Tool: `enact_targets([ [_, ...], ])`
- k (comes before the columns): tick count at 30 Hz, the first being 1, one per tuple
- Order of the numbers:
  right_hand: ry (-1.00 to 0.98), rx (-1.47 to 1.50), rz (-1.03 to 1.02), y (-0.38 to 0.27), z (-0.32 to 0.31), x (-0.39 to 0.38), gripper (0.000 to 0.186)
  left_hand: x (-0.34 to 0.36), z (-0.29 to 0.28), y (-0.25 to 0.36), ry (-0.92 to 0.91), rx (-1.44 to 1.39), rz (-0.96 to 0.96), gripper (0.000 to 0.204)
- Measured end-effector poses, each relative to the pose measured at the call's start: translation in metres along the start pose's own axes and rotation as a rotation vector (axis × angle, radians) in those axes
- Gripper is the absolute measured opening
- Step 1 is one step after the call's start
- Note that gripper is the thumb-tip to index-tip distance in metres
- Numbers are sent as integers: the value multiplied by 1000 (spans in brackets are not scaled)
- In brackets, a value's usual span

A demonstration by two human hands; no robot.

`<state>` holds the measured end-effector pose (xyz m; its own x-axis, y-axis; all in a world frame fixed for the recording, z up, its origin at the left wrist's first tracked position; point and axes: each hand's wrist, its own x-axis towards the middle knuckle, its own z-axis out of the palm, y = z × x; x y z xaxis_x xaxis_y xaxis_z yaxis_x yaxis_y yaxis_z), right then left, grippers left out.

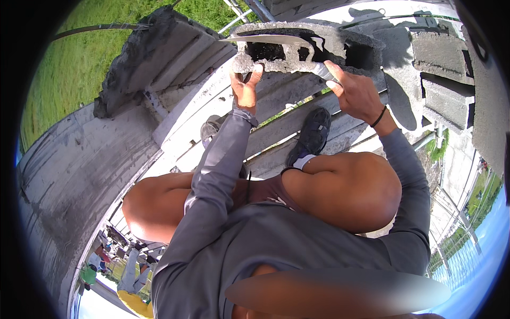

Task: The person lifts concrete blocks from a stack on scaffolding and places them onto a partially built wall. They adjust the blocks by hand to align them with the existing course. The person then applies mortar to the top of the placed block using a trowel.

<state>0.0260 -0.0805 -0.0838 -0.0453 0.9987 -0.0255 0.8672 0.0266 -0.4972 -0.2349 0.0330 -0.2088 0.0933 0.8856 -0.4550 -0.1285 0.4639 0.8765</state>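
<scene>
Hollow block (291,64) that looked rough matt concrete, trowel blade (273,39) that looked smooth metal, sleeve (218,162) that was matt cloth

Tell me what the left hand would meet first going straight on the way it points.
The hollow concrete block, likely at once: the left hand seems to touch its near edge, though depth is hard to judge here.

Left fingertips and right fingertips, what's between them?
In the head view, the near edge of a rough grey hollow concrete block, and the grey trowel handle in the right hand.
</scene>
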Motion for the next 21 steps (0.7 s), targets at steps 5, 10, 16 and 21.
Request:
enact_targets([
  [5,176,132,-105,2,3,-5,49,0,0,-1,-21,-23,34,72],
  [10,140,17,-95,4,7,-17,51,0,1,0,-4,-22,-15,73],
  [16,97,-71,-44,6,11,-29,53,0,1,-1,-16,-5,-13,79],
  [21,298,71,-195,11,14,-30,52,0,0,-3,-7,-29,16,76],
])
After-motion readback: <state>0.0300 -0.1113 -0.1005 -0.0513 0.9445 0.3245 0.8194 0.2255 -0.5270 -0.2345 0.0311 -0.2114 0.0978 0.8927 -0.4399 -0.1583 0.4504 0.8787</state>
